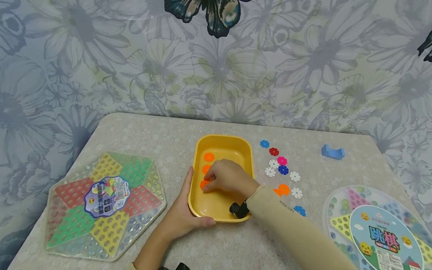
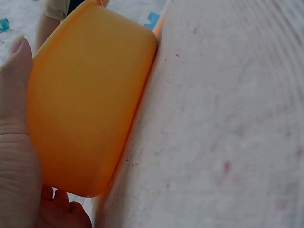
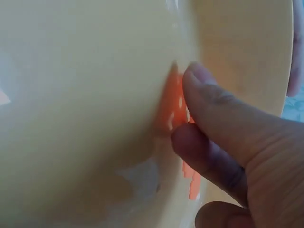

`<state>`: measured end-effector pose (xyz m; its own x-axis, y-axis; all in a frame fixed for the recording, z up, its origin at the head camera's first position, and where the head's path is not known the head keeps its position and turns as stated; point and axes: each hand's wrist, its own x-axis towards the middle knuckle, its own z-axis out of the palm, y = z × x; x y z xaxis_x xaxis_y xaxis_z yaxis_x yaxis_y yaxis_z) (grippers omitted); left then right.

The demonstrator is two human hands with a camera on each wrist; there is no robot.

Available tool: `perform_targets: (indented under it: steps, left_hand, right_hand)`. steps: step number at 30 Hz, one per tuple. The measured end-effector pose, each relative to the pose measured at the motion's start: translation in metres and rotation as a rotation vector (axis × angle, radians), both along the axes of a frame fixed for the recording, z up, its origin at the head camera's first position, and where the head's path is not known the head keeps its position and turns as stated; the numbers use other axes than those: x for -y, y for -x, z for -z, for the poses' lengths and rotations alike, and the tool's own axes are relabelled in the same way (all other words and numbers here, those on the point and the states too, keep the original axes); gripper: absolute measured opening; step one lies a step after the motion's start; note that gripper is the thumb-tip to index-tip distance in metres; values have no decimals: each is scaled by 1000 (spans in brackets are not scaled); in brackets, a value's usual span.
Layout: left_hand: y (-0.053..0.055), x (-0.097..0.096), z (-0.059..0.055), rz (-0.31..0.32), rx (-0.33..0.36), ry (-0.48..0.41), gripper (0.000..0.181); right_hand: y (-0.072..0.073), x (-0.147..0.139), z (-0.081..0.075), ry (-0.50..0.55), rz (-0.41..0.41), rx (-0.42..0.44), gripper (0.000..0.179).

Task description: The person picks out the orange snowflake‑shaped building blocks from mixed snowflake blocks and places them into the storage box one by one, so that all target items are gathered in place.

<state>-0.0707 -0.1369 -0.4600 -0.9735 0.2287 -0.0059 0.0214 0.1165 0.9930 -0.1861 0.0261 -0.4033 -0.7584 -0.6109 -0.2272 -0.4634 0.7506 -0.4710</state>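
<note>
A yellow plastic tray (image 1: 227,143) lies on the table, seen from outside in the left wrist view. My left hand (image 1: 182,216) grips its near left corner, fingers along the left wall and thumb at the near rim. Inside, orange notched discs (image 1: 208,156) line the left wall. My right hand (image 1: 232,179) reaches in over the right rim. Its thumb and a finger pinch the nearest orange disc (image 3: 175,107), close to the wall in the right wrist view. The fingertips partly cover this disc.
Right of the tray lie several loose discs, among them a red disc (image 1: 273,151), a white disc (image 1: 294,176) and overlapping orange discs (image 1: 282,190). A blue holder (image 1: 332,152) sits farther back. Chinese checkers sets flank the tray: a hexagonal box (image 1: 131,212) and a round box (image 1: 387,243).
</note>
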Motion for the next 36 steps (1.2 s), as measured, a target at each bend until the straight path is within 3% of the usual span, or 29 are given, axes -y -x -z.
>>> perform_targets:
  steps: [6, 15, 22, 29, 32, 36]
  left_hand:
    - [1, -1, 1, -5, -5, 12, 136]
    - [0, 0, 1, -4, -6, 7, 136]
    - [0, -1, 0, 12, -11, -30, 136]
    - [1, -2, 2, 22, -28, -55, 135]
    - [1, -3, 2, 19, -32, -60, 136]
    - [1, -4, 3, -1, -25, -59, 137]
  right_hand:
    - [2, 0, 4, -37, -35, -91, 29]
    - [3, 1, 1, -16, -52, -132, 27]
    - [5, -15, -29, 84, -31, -146, 31]
    - [0, -57, -62, 238, 112, -226, 29]
    - [-4, -78, -64, 271, 157, -282, 27]
    - [-8, -102, -54, 274, 213, -299, 28]
